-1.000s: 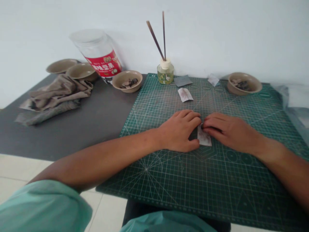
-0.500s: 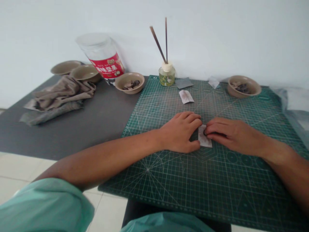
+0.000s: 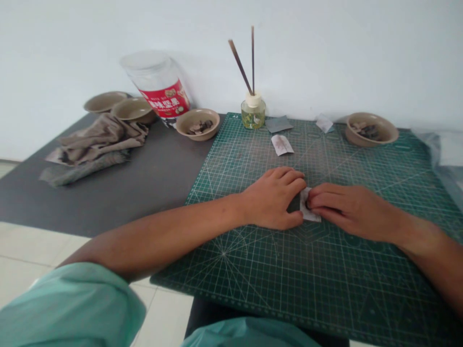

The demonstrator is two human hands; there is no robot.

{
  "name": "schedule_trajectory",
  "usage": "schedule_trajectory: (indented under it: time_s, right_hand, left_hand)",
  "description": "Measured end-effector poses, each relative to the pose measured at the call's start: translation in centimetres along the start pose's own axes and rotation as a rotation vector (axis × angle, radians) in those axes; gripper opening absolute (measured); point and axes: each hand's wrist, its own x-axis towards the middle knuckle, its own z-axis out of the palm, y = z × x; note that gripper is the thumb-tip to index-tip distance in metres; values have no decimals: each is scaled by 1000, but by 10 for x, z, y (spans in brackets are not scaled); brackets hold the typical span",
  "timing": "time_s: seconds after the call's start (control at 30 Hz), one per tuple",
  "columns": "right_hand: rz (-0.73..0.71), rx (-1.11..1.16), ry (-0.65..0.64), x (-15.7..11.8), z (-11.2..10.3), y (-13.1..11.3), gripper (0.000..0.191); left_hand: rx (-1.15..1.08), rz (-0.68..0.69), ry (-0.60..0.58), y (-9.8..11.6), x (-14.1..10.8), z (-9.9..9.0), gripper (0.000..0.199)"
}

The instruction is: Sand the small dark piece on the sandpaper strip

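Two bare hands are held close together on a green self-healing cutting mat [image 3: 325, 274], near the middle of its near half, with a small white paper slip [image 3: 310, 217] between them. The left hand [image 3: 273, 198] is curled against the slip's left edge, and the fingertips of the right hand [image 3: 352, 212] are laid over it; whether the slip is firmly gripped cannot be told. A small dark object [image 3: 307, 204] is partly seen at those fingertips, but its kind is hidden. Beyond the hands, on the mat, lie a smudged paper slip [image 3: 282, 145], a grey square of sheet [image 3: 278, 124] and a small pale scrap [image 3: 324, 123]. A tan bowl of dark pieces [image 3: 371, 129] is placed at the mat's far right corner. A glass reed diffuser [image 3: 253, 115] with two sticks stands just behind the far edge, where "A3" may be printed on the mat. To the mat's left are a similar bowl of dark pieces [image 3: 197, 124], two further bowls [image 3: 133, 110], a crumpled grey-brown cloth [image 3: 97, 149] and a clear tilted jar [image 3: 159, 82]. Its red label bears the characters "坚果" in white.
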Motion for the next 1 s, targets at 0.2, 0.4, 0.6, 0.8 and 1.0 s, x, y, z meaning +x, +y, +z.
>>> schedule_trajectory:
  time_s: [0.2, 0.4, 0.6, 0.8, 1.0]
  right_hand:
    - [44, -137, 36, 1, -3, 6, 23]
    - [-36, -28, -35, -1, 0, -6, 22]
    - [78, -203, 87, 1, 3, 3, 21]
    - [8, -83, 13, 1, 6, -6, 21]
    - [96, -156, 60, -1, 0, -1, 22]
  left_hand:
    - [10, -17, -2, 0, 0, -1, 56]
    - [-3, 0, 5, 0, 0, -1, 57]
    - [-6, -12, -2, -1, 0, -2, 55]
    - [-8, -3, -8, -1, -1, -2, 55]
    - [-10, -27, -14, 0, 0, -4, 53]
